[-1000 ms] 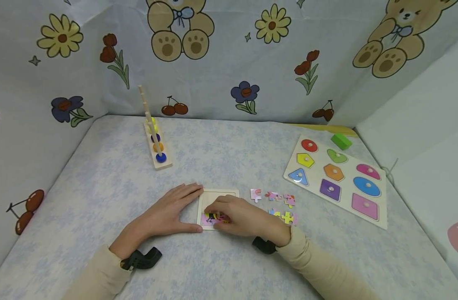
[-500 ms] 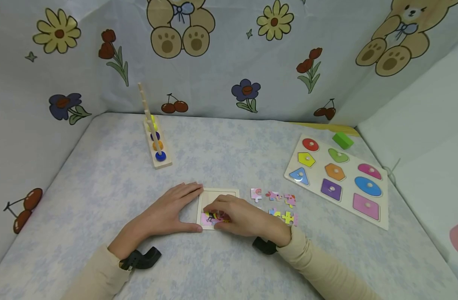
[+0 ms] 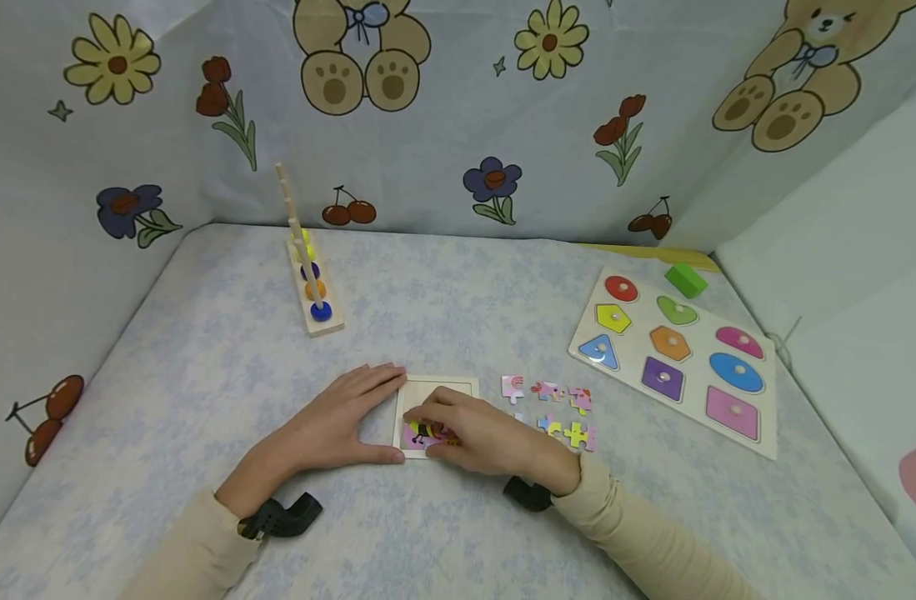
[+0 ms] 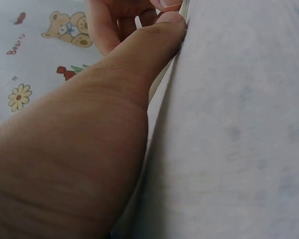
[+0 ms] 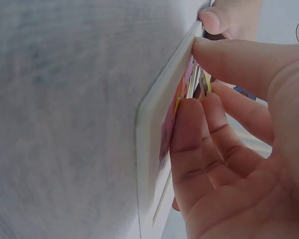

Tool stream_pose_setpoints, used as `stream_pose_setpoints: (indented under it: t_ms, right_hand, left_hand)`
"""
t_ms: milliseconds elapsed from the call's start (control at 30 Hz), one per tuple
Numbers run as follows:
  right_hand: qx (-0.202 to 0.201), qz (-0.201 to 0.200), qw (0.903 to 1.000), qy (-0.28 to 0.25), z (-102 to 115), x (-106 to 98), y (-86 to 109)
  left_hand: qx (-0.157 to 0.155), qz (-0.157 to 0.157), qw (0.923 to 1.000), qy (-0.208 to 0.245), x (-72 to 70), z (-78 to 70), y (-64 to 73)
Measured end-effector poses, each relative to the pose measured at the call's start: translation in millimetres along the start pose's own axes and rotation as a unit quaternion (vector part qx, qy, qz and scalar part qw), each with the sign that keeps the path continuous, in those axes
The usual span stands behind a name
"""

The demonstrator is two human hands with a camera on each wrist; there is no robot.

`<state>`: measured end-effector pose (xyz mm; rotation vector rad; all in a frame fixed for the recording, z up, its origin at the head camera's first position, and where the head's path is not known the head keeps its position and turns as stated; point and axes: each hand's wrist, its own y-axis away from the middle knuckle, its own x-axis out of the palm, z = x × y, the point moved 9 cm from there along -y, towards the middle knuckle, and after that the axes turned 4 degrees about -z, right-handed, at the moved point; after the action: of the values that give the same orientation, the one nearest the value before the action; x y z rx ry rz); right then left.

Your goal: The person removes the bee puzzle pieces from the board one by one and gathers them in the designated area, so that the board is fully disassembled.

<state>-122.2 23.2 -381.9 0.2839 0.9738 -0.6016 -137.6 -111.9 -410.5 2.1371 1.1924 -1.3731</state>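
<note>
My left hand (image 3: 345,417) lies spread along the left side of a small wooden puzzle tray (image 3: 441,381), thumb at the near corner and fingertips at the far one. The right hand (image 3: 476,429) bends over the tray and pinches a yellow-edged puzzle piece (image 5: 205,84), which stands tilted above the picture in the right wrist view. Its thumb tip is right at the tray's rim. Pink, yellow and black printed pieces (image 3: 414,437) fill part of the tray's near half; the palm hides the rest. Loose jigsaw pieces (image 3: 576,435) lie right of the tray.
At the right lies a knob shape board (image 3: 630,372), with a green block (image 3: 686,282) behind it. A wooden peg stand with coloured beads (image 3: 322,321) stands at the back left. A printed cloth (image 3: 427,167) hangs behind the table.
The right fingertips have shifted very slightly over the tray with the piece. The left hand keeps its place, and the head view has tilted a little.
</note>
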Motion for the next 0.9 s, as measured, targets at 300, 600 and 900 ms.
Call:
stream_pose_setpoints:
  t_ms: [300,600,900]
  right_hand:
    - [-0.010,-0.006,0.9999,0.007,0.8,2.6,-0.5]
    - [-0.007,-0.013,0.9997,0.017,2.3,2.6,-1.5]
    - [0.009,-0.020,0.9997,0.012,0.3,2.6,-1.8]
  left_hand:
    - [-0.002,0.002,1.0000,0.002,0.8,0.1,1.2]
    - [-0.006,0.004,1.0000,0.001,0.6,0.5,1.3]
    - [-0.004,0.001,1.0000,0.001,0.5,0.5,1.1]
